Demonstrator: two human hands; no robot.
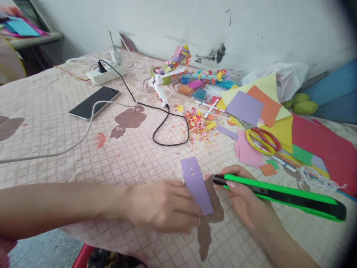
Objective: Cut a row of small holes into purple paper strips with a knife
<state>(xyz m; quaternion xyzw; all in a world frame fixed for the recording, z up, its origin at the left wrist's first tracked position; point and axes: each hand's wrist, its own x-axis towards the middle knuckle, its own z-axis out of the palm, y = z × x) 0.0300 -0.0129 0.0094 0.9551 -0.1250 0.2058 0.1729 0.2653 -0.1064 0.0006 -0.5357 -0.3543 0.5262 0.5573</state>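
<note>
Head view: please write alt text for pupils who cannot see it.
A right hand holds a green and black cutter; the left hand, blurred, is at the edge of a purple paper strip with three holes. Beyond, on a patterned tablecloth, lie a glue gun, scissors, coloured paper and a phone.

Right hand [247,203] grips a green cutter [284,196], left hand [169,206] at a purple strip [197,184].
</note>
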